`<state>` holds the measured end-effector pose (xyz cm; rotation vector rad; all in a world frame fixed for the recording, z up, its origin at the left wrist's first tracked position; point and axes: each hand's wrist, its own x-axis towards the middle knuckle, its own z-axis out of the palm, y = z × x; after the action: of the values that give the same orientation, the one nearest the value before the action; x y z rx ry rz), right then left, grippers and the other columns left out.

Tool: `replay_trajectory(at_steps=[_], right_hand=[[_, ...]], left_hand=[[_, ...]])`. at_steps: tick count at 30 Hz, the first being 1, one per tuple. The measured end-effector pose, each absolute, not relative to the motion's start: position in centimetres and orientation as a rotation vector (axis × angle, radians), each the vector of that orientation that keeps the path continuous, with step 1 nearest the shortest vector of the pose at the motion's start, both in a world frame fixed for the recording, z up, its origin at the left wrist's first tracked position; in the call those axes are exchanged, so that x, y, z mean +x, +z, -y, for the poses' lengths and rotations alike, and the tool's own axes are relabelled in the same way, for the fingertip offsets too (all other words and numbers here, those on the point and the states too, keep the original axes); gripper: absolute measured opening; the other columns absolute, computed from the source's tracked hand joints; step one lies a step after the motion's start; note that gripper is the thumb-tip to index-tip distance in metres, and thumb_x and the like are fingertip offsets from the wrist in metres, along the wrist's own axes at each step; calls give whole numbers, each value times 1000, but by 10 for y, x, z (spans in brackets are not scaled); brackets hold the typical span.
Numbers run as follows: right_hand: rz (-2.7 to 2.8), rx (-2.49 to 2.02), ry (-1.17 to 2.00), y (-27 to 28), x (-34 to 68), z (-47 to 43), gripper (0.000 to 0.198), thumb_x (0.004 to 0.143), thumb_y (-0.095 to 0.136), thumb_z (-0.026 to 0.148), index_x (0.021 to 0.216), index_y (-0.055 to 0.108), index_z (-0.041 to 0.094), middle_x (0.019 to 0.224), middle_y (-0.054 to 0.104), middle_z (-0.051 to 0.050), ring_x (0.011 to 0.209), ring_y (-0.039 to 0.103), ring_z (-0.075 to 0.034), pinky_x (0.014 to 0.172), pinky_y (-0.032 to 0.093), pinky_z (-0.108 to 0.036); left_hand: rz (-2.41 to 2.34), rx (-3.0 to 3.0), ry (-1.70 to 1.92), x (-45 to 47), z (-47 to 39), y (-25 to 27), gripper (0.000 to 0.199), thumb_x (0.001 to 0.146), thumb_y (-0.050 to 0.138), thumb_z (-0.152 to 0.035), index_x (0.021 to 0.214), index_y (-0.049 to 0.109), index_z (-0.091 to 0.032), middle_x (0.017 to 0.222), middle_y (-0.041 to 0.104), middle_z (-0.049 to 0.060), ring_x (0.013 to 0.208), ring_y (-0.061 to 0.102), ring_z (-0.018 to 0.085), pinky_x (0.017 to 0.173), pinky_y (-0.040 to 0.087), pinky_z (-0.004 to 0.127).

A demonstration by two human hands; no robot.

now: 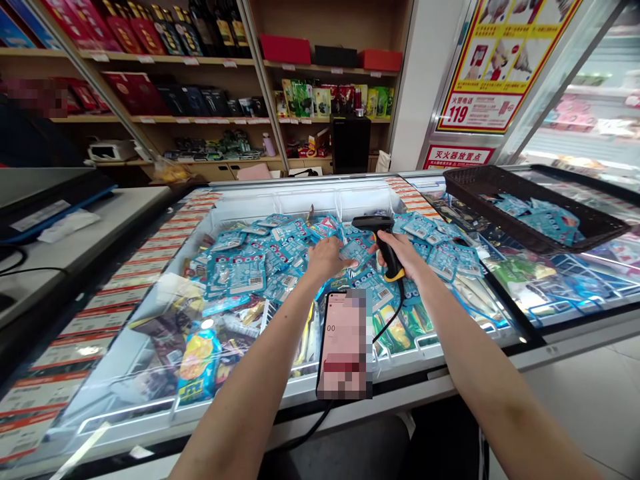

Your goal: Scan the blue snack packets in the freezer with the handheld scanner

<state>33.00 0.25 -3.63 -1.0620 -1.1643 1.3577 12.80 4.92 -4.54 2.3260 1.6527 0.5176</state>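
My right hand point(401, 253) is wrapped round the grip of a black and yellow barcode scanner point(387, 250), its head pointing left and its cable hanging down. My left hand point(327, 259) reaches over a spread of blue snack packets point(247, 273), thumb and fingers apart, beside one packet point(359, 248); whether it touches that packet I cannot tell. Many packets lie face down with barcodes showing, on the glass top of a chest freezer point(155, 363). A phone point(336, 347) with a partly blurred screen lies near the front edge, between my forearms.
A dark basket point(590, 230) with several blue packets stands at the right. Price labels point(90, 327) line the freezer's left side. A counter point(130, 203) with a device stands left. Shelves point(200, 61) of bottles and boxes rise behind; a person's sleeve point(37, 137) shows far left.
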Motion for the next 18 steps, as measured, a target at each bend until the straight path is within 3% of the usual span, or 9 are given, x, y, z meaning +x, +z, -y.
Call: replay_trajectory(at_steps=[6, 8, 13, 18], right_hand=[[1177, -1075, 1347, -36, 329, -1, 39, 78, 61, 55, 88, 57, 18, 77, 69, -6, 44, 55, -10, 38, 43, -22], [1177, -1084, 1345, -35, 328, -1, 39, 78, 61, 55, 89, 57, 18, 77, 69, -6, 44, 55, -10, 38, 43, -22], [1184, -1087, 1344, -34, 327, 0, 38, 77, 61, 55, 87, 56, 18, 76, 68, -6, 44, 54, -11, 37, 43, -22], [1189, -1064, 1357, -36, 328, -2, 40, 76, 63, 55, 89, 57, 18, 77, 69, -7, 44, 55, -11, 37, 43, -22]], left_hand=[[-1526, 1880, 1031, 94, -43, -56, 38, 75, 65, -40, 102, 46, -20, 75, 61, 2, 62, 59, 19, 61, 44, 32], [-1407, 1677, 1193, 86, -44, -60, 35, 79, 61, -40, 102, 43, -20, 67, 59, -1, 56, 59, 17, 55, 43, 30], [-1133, 1193, 1420, 78, -48, -61, 32, 80, 59, -39, 97, 38, -22, 80, 63, 0, 65, 66, 15, 51, 46, 24], [-989, 1018, 1451, 77, -48, -58, 35, 76, 65, -34, 93, 37, -22, 86, 62, -1, 76, 69, 15, 65, 54, 27]])
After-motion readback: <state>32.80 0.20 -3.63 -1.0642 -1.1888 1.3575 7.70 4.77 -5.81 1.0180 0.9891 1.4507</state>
